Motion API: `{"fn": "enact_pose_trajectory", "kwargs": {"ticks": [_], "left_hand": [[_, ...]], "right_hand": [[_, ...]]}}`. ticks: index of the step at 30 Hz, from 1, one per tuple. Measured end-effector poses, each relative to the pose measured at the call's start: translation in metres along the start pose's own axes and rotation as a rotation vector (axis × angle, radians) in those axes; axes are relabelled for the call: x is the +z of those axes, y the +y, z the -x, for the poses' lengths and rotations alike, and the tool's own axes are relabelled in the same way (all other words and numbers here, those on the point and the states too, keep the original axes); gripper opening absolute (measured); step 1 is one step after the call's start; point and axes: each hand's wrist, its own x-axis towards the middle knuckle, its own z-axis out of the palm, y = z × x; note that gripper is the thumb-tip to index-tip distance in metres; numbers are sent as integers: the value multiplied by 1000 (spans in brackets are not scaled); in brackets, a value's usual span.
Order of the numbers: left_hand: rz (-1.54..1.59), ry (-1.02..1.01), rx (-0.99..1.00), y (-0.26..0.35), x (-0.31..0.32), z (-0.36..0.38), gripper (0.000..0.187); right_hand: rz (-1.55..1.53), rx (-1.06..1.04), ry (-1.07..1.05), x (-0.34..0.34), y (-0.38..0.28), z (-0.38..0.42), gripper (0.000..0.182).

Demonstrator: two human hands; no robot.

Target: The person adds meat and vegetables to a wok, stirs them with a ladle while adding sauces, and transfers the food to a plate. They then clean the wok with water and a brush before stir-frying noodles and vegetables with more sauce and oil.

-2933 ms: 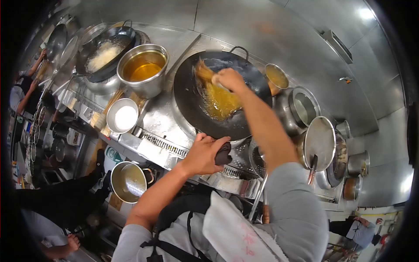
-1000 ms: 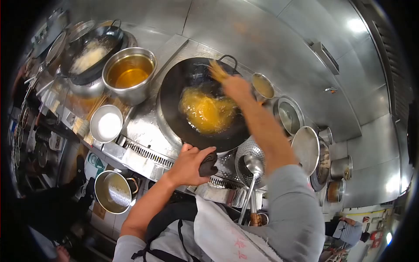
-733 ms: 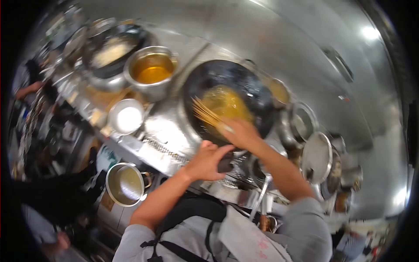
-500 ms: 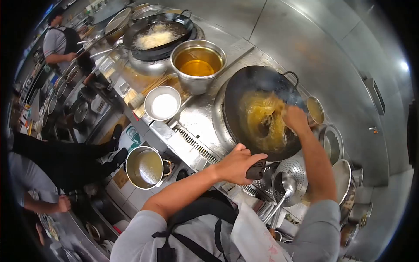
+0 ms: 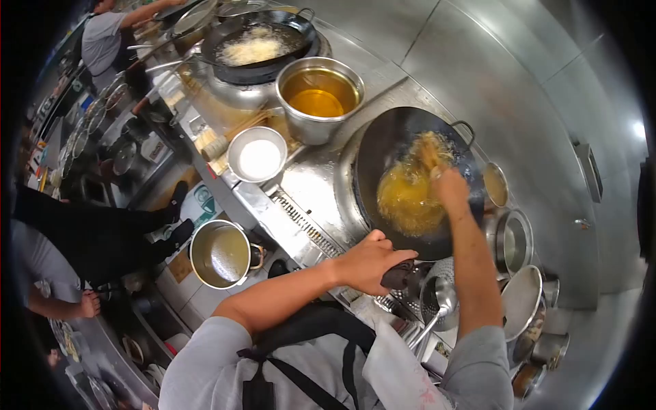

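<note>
A large dark wok sits on the right burner with yellow liquid in it. My left hand is closed around the wok's dark handle at the near side. Over the wok's right part is my right hand, its fingers closed on a tan whisk-like tool whose lower end is in the liquid. Just below the wok, a ladle rests on perforated strainers beside my right forearm.
Left of the wok stand a metal pot of amber oil, a bowl of white contents and a second wok with frying food. A pot is lower left. Pans line the right. Two co-workers are at left.
My right hand and the tool have moved slightly left within the wok, and the yellow liquid has shifted. My left hand keeps its grip. The upper co-worker's arm now reaches out toward the far wok.
</note>
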Motion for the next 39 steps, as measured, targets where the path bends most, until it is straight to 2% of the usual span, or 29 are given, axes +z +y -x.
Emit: {"fn": "enact_pose_trajectory", "kwargs": {"ticks": [2, 3, 5, 7, 8, 10, 11, 12, 13, 15, 17, 19, 21, 22, 24, 25, 27, 29, 31, 33, 35, 37, 39], "left_hand": [[-22, -9, -31, 0, -1, -3, 79], [-33, -22, -51, 0, -2, -1, 79], [-10, -23, -47, -2, -2, 1, 80], [42, -49, -1, -3, 2, -3, 80], [41, -22, -21, -3, 3, -2, 80], [56, 24, -36, -3, 2, -4, 78], [67, 48, -33, -2, -1, -5, 76], [78, 83, -21, 0, -3, -6, 74], [66, 79, -9, -1, -5, -6, 74], [50, 91, 3, -4, 0, -4, 76], [34, 73, -2, -1, 2, -3, 75], [-27, 52, -12, -6, -6, -2, 75], [44, 43, 14, -4, -4, -4, 82], [41, 42, -17, -3, -5, -5, 75], [41, 53, -11, -3, -1, -2, 76], [37, 71, -9, -4, -1, -2, 77], [42, 28, -3, -3, -2, -2, 77], [9, 46, -18, -2, -1, -4, 75], [-6, 38, 17, -3, -3, -6, 77], [-54, 50, -22, 1, -3, -4, 77], [-37, 37, -27, 4, -4, -8, 78], [3, 23, -49, 5, -4, -9, 79], [36, 20, -40, 3, 0, -8, 79]], "right_hand": [[24, -118, 38, -3, -15, 40, 33], [33, -113, 30, -7, -10, 60, 33], [143, -273, -158, -28, 6, 101, 34], [305, -281, -292, -61, 39, 117, 37], [387, -335, -164, -56, 69, 109, 40], [332, -343, -32, -57, 97, 61, 34], [262, -205, -243, -65, 83, 21, 22], [282, -285, -107, -58, 70, -4, 14], [264, -295, 67, -28, 61, -27, 15], [282, -250, 86, -14, 31, -18, 18], [154, -144, 71, 9, 55, 12, 27], [222, -104, -45, -6, 69, 50, 38], [209, -48, -62, -12, 81, 35, 42], [201, 30, -96, -13, 85, 32, 46], [7, 101, -55, -29, 28, -9, 45], [-183, 94, 18, -18, 8, -29, 42], [-529, 221, -90, -25, -37, -29, 40], [-491, 26, -180, -35, -60, 7, 33], [-442, -225, -163, -40, -54, 63, 31], [-299, -310, -265, -88, -34, 120, 40], [-79, -373, -530, -130, 7, 135, 43], [211, -161, -571, -116, 62, 111, 38], [243, -201, -256, -77, 104, 58, 26]]}}
